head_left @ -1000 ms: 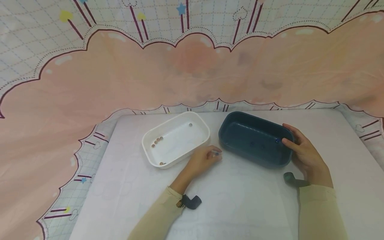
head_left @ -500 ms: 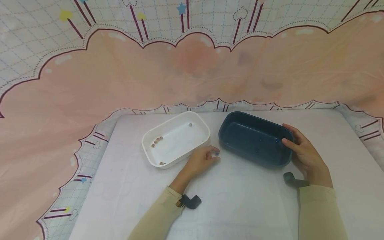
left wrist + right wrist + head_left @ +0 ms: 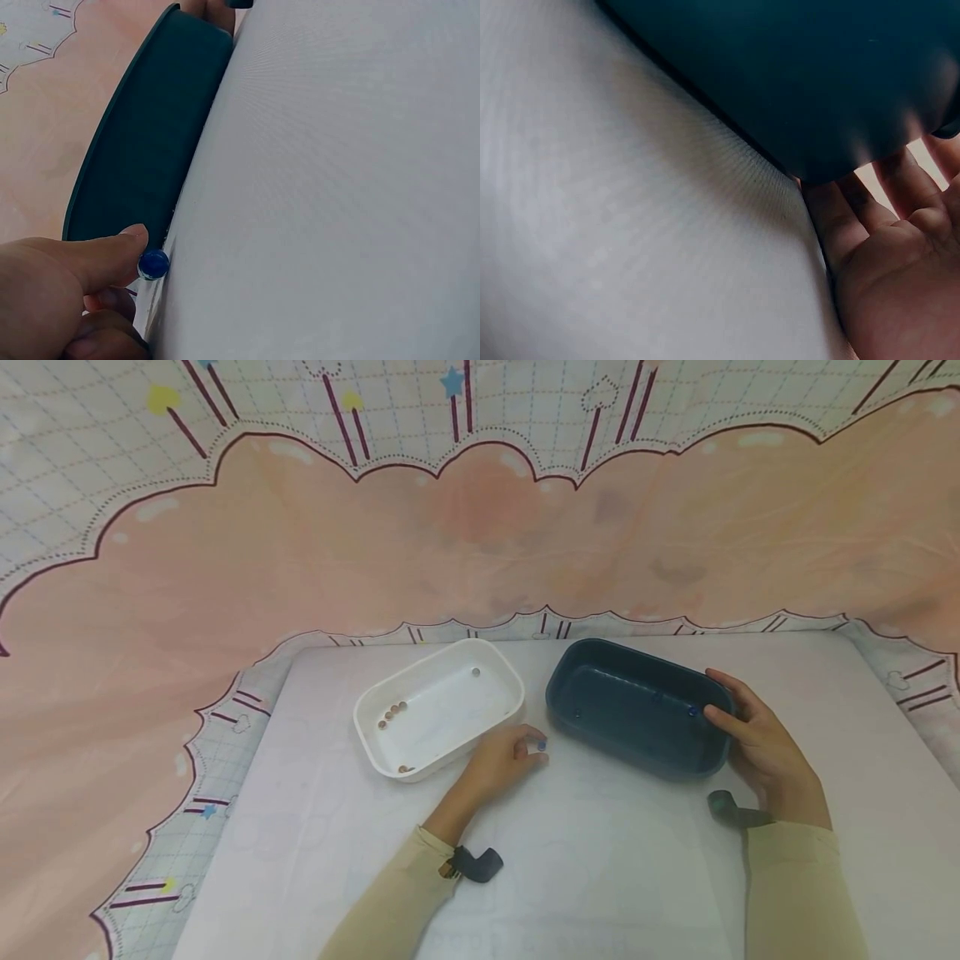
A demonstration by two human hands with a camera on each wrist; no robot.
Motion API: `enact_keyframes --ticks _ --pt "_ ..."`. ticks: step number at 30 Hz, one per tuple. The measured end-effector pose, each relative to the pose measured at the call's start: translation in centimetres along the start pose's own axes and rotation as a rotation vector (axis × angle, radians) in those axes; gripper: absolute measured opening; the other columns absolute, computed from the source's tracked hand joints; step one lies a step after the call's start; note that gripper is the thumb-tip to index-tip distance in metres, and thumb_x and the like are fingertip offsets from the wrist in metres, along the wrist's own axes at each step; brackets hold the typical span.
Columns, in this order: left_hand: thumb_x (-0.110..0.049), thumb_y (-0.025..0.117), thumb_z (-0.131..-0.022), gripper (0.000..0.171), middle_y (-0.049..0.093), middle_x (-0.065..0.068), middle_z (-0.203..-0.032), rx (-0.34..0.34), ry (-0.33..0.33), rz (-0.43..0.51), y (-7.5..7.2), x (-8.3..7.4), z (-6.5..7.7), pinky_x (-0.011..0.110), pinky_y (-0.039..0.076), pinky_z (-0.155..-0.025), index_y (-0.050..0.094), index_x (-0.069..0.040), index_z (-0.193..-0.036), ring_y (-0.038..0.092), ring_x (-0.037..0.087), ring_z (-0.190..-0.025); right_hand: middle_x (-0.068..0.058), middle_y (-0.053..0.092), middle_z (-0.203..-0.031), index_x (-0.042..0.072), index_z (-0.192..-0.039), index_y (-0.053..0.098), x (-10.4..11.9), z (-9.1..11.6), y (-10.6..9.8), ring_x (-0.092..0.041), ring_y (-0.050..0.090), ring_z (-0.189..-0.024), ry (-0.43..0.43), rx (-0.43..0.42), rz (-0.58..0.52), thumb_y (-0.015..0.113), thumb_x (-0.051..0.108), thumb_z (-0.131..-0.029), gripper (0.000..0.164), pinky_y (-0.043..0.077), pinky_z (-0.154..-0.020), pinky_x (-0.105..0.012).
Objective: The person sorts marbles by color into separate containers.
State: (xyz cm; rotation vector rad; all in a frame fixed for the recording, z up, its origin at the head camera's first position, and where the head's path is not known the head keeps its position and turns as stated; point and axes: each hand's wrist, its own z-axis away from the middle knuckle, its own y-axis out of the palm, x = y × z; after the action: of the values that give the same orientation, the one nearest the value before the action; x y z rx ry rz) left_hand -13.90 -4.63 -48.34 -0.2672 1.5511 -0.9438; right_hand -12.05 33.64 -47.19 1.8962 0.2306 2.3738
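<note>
A small blue marble point(image 3: 542, 746) sits at the fingertips of my left hand point(image 3: 501, 764), with thumb and index finger curled about it. In the left wrist view the marble point(image 3: 154, 264) shows just beside the thumb tip; whether the thumb presses on it, I cannot tell. My right hand point(image 3: 772, 747) grips the right end of a dark blue tray point(image 3: 637, 756), thumb over the rim and fingers along the outside. Several dark marbles lie in that tray, one blue marble point(image 3: 693, 712) near the thumb. The right wrist view shows those fingers against the tray's outer wall point(image 3: 817, 82).
A white tray point(image 3: 420, 770) stands left of the dark one, just behind my left hand. Several brownish marbles point(image 3: 394, 709) lie in it. Both trays stand on a white-covered table point(image 3: 600, 877). A patterned cloth point(image 3: 480, 543) hangs behind.
Marbles have rolled inside the dark blue tray, one now near its left end. My left thumb has drawn back slightly from the index finger. The right hand and both trays stay put.
</note>
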Motion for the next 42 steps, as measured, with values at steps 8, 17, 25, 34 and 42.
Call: enact_keyframes --ticks 8,17,25,34,42 --pt "-0.028 0.073 -0.094 0.024 0.056 -0.004 -0.071 -0.009 -0.011 0.007 0.06 -0.04 0.08 0.022 0.042 -0.055 0.073 -0.018 -0.116 0.050 0.009 -0.063 0.002 0.023 -0.164 0.030 -0.162 0.027 0.26 0.12 0.04 -0.021 0.021 -0.150 0.022 -0.015 0.031 0.062 0.009 -0.101 0.073 0.015 -0.130 -0.041" --pt "-0.025 0.073 -0.094 0.018 0.055 -0.004 -0.069 -0.015 -0.020 0.013 -0.10 -0.29 0.19 0.023 0.041 -0.056 0.076 -0.015 -0.109 0.049 0.010 -0.062 0.005 0.028 -0.161 0.029 -0.161 0.029 0.31 0.03 0.15 -0.020 0.024 -0.147 0.008 -0.018 0.020 0.061 0.008 -0.101 0.071 0.035 -0.113 -0.024" --pt "-0.025 0.072 -0.095 0.017 0.056 -0.003 -0.070 -0.017 -0.034 0.012 0.01 -0.29 0.21 0.023 0.043 -0.058 0.076 -0.014 -0.106 0.051 0.011 -0.065 0.002 0.022 -0.164 0.029 -0.162 0.028 0.25 0.04 0.14 -0.023 0.018 -0.152 0.021 -0.030 0.028 0.062 0.009 -0.101 0.073 0.000 -0.130 -0.053" --pt "-0.027 0.071 -0.095 0.018 0.055 -0.003 -0.068 -0.015 -0.035 0.003 -0.02 -0.41 0.23 0.024 0.043 -0.056 0.076 -0.013 -0.106 0.051 0.012 -0.063 0.002 0.021 -0.165 0.028 -0.162 0.026 0.37 -0.03 0.28 -0.023 0.017 -0.151 0.028 -0.025 0.025 0.063 0.008 -0.101 0.074 -0.001 -0.129 -0.057" --pt "-0.027 0.070 -0.096 0.018 0.056 -0.003 -0.069 -0.018 -0.036 0.018 0.15 -0.34 0.28 0.023 0.044 -0.057 0.076 -0.013 -0.106 0.051 0.011 -0.064 0.004 0.027 -0.161 0.028 -0.162 0.027 0.15 0.11 -0.03 -0.021 0.022 -0.149 0.005 -0.008 0.024 0.060 0.009 -0.102 0.071 0.025 -0.125 -0.034"
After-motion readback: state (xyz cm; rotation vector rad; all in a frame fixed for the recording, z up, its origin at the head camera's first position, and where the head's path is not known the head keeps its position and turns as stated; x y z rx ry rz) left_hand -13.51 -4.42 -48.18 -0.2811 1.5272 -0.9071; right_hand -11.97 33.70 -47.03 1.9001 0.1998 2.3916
